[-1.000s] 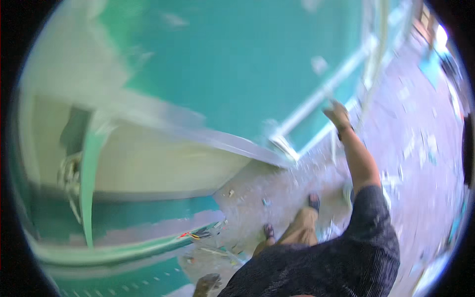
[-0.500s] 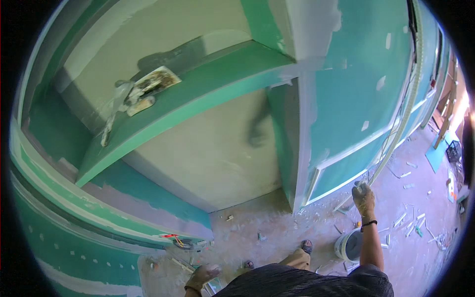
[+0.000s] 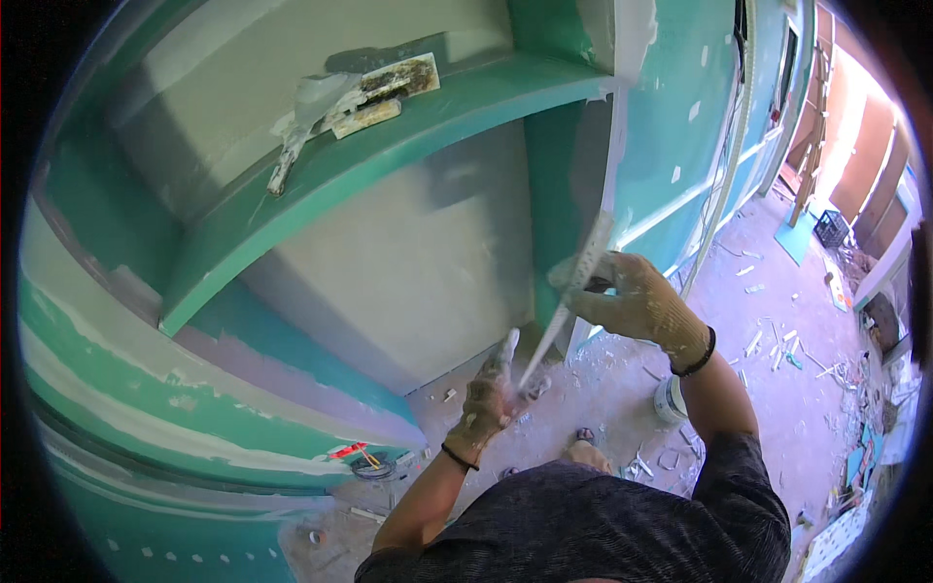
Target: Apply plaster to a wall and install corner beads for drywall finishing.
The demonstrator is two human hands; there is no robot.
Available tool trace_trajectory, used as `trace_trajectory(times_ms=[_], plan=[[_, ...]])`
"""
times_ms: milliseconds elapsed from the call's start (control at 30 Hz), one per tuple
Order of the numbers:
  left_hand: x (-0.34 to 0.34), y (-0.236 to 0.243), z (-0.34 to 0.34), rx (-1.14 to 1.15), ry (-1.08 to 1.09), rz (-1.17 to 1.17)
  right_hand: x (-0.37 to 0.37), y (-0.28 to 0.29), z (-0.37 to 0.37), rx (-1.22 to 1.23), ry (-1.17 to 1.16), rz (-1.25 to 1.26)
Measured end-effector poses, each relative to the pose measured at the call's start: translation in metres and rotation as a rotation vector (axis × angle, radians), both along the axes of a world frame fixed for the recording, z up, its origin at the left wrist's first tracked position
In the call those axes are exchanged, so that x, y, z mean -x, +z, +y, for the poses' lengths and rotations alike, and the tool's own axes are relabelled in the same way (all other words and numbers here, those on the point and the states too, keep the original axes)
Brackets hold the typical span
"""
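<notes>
My right hand (image 3: 637, 303), in a dusty work glove, grips a long white strip with small holes (image 3: 583, 267), which looks like corner bead. The strip slants down toward my left hand (image 3: 486, 398). That hand is also gloved, its fingers apart around the strip's lower end; whether they touch it I cannot tell. Above and to the left, plaster-smeared tools lie on the green shelf (image 3: 389, 136): a putty knife with a whitened handle (image 3: 282, 170) and a stained flat trowel (image 3: 403, 78) with a pale grip.
A white bucket (image 3: 671, 400) stands on the floor below my right forearm. Offcuts and scraps (image 3: 777, 340) litter the floor at right. A red-handled tool (image 3: 350, 450) and coiled cable (image 3: 374, 468) lie by the left wall. A black crate (image 3: 832, 228) sits farther off.
My right hand has come up from low by the right wall and now shows the white strip. My left hand has risen to the strip's lower end. The view has shifted.
</notes>
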State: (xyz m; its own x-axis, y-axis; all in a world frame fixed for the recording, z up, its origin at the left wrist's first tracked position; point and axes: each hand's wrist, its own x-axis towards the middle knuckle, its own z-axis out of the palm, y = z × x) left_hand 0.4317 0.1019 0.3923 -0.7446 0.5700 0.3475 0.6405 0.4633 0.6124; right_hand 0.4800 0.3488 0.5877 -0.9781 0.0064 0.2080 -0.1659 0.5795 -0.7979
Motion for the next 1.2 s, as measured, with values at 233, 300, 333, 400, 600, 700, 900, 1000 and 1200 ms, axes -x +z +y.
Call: trace_trajectory(times_ms=[233,300,333,400,600,700,900,1000,1200], plan=[[-0.004,0.037,-0.028,-0.142,0.064,0.109,0.022,0.03,-0.075,0.157,0.25,-0.096],[-0.005,0.067,-0.032,0.033,0.155,0.08,0.038,0.029,-0.084,0.046,0.285,-0.086],[-0.011,0.081,-0.036,0.2,0.214,0.05,0.044,0.028,-0.089,-0.067,0.289,-0.06],[-0.008,0.046,-0.059,-0.142,0.296,-0.166,0.05,0.027,-0.096,0.025,0.442,0.041],[-0.027,0.127,-0.07,-0.746,0.615,-0.22,0.083,-0.075,-0.063,0.087,0.595,0.025],[-0.029,0.143,-0.087,-0.849,0.768,-0.293,0.08,-0.13,-0.037,-0.075,0.568,-0.08],[-0.032,0.179,-0.06,-0.975,0.929,-0.2,0.07,-0.155,-0.042,-0.113,0.649,-0.033],[-0.035,0.201,-0.032,-0.852,0.933,-0.129,0.06,-0.125,-0.062,-0.137,0.654,0.085],[-0.019,0.222,0.017,-0.087,0.611,0.333,0.053,-0.078,-0.067,-0.022,0.535,0.198]])
